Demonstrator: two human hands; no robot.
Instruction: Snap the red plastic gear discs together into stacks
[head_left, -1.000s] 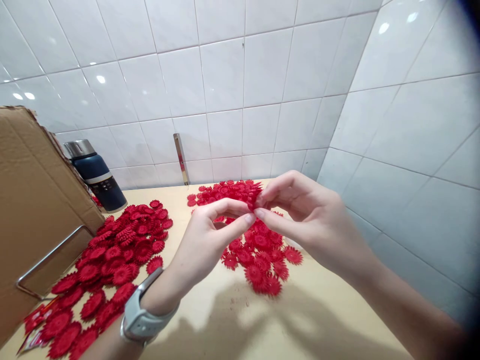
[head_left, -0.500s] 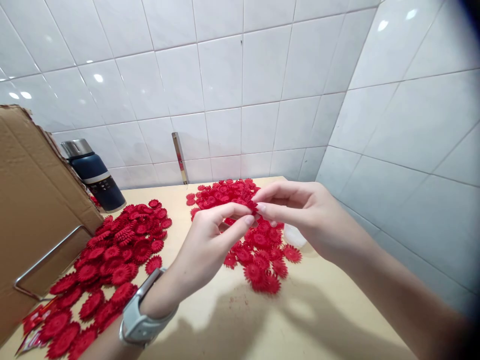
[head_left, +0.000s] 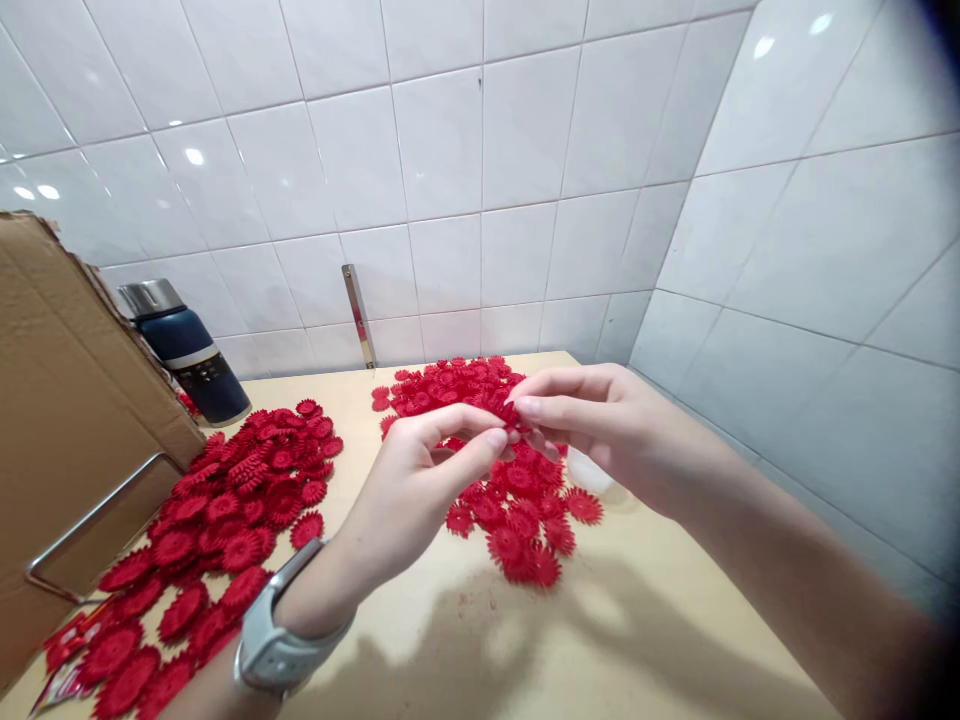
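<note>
left hand (head_left: 420, 470) pinching red flower piece (head_left: 508, 412) | right hand (head_left: 600, 425) pinching same piece, fingertips meeting | above red pile (head_left: 517, 500) on table (head_left: 465, 640)

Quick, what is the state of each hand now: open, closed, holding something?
Left hand: closed, fingers pinching a small red flower piece.
Right hand: closed, fingers pinching the same red flower piece from the other side.

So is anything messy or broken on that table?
Nothing looks broken. The red flower pieces lie loose in two heaps, one on the left and one in the middle of the table. Both hands, left hand and right hand, pinch one small red piece between them. The cardboard box has a ragged edge.
</note>
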